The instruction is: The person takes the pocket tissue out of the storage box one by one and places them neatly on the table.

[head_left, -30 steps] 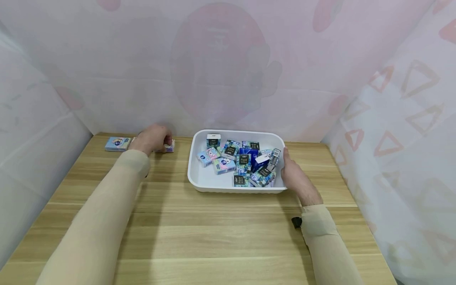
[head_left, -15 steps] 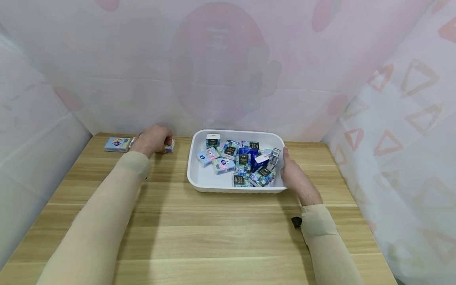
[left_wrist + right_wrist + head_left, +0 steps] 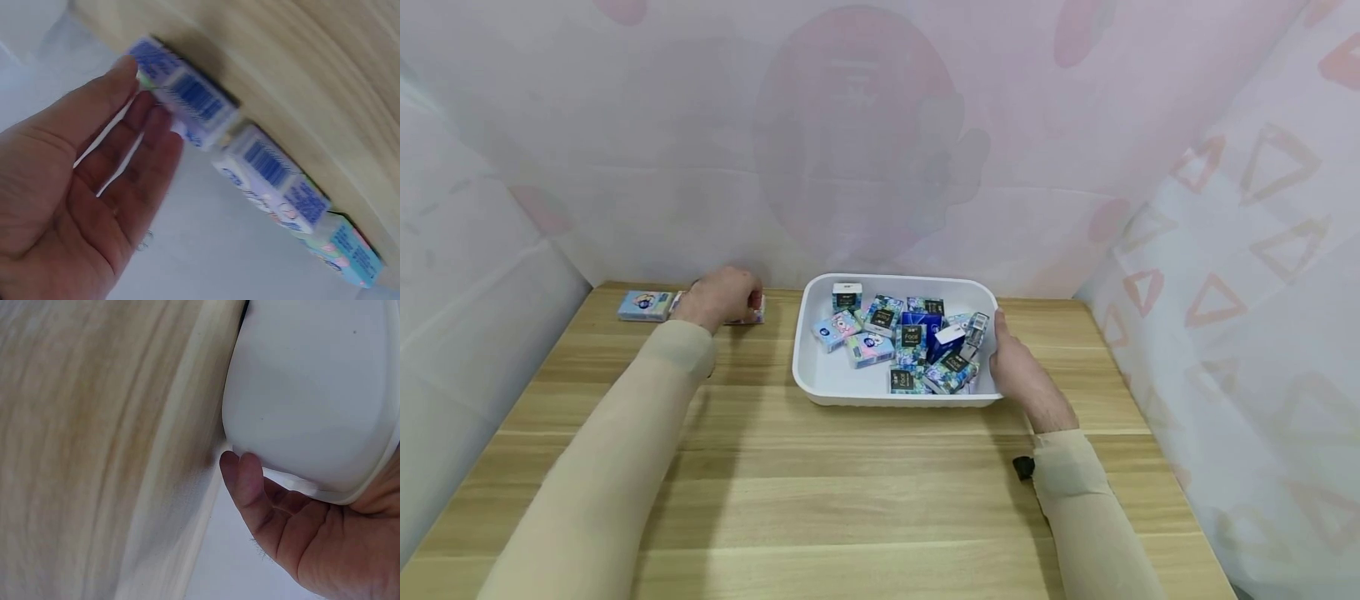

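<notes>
My left hand [image 3: 724,295] is over the right end of a short row of small tissue packs by the back wall. In the left wrist view, its thumb and fairly straight fingers rest at the end and face of the nearest tissue pack [image 3: 187,94]. A middle pack [image 3: 275,178] and a light-blue pack [image 3: 350,250] continue the line. My right hand [image 3: 1018,367] grips the right end of a white plastic basin [image 3: 842,379], thumb at the rim. In the right wrist view its fingers [image 3: 250,481] curl against the basin's outer wall.
Inside the basin lie several jumbled tissue packs: black-and-floral ones [image 3: 912,337], dark-blue ones [image 3: 947,340] and pastel ones [image 3: 870,348]. A wood-grain table [image 3: 865,492] carries everything. Pale printed fabric walls [image 3: 700,167] close in the back and both sides.
The left fingertips have lifted slightly from the right-hand pack, which now shows a little more beneath them. The right hand keeps hold of the basin, and the whole view has drifted slightly.
</notes>
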{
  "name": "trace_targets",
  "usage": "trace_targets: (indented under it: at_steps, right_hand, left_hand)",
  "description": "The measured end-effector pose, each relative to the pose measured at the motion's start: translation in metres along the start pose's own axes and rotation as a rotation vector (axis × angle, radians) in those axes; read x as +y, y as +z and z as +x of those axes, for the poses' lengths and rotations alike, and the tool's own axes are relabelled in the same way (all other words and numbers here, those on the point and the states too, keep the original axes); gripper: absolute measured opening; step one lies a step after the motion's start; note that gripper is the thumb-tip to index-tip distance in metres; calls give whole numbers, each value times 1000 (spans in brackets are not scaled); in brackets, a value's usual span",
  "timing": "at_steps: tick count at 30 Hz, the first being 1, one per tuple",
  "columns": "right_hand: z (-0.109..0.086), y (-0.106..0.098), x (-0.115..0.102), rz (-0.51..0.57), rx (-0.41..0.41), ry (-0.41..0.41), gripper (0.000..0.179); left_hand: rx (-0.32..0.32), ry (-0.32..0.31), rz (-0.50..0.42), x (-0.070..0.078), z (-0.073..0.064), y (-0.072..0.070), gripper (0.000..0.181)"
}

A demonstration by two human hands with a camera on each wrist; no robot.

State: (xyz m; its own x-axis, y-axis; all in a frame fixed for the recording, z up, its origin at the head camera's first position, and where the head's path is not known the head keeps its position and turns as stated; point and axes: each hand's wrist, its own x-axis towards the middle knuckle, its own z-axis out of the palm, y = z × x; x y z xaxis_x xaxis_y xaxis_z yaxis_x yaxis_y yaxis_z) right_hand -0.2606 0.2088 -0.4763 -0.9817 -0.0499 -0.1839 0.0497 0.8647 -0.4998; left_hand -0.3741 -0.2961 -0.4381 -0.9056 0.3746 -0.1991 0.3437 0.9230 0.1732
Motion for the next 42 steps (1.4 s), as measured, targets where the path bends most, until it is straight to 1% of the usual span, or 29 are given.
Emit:
trace_targets:
  at_steps: [2, 6, 10, 13, 14, 17, 20, 21, 22, 27, 36, 42]
  right_hand:
    - [0, 0, 0, 0, 2, -1, 83]
    - [0, 0, -1, -16, 3, -1, 83]
    - [0, 0, -1, 2, -2, 8, 83]
    - [0, -1, 0, 18, -8, 11, 83]
    - [4, 2, 10, 17, 4, -9, 84]
    - [5, 2, 10, 2, -1, -7, 84]
    - [5, 2, 9, 2, 0, -8, 84]
    - [1, -1, 0, 2, -11, 9, 83]
    - [1, -1, 0, 2, -9, 6, 83]
    - [-1, -1, -4, -21, 1, -5, 82]
    - [0, 0, -3, -26, 12, -3, 83]
    - [0, -1, -3, -20, 1, 5, 82]
  left_hand:
    - [-3, -8, 10, 5, -4, -3, 16]
    - [2, -5, 27, 14, -7, -5, 21]
    - [19, -6, -4, 25, -12, -6, 29]
    - [44, -14, -35, 35, -16, -6, 32]
    - [57, -12, -40, 39, -17, -5, 32]
    - [107, 2, -50, 50, -19, -5, 33]
    - [147, 9, -60, 61, -20, -3, 33]
    - [154, 8, -70, 65, -20, -2, 33]
    - [160, 5, -83, 69, -21, -1, 34]
    - [170, 9, -114, 91, -23, 5, 40]
    - [192, 71, -70, 124, -20, 17, 42]
    - [177, 84, -75, 145, -18, 22, 47]
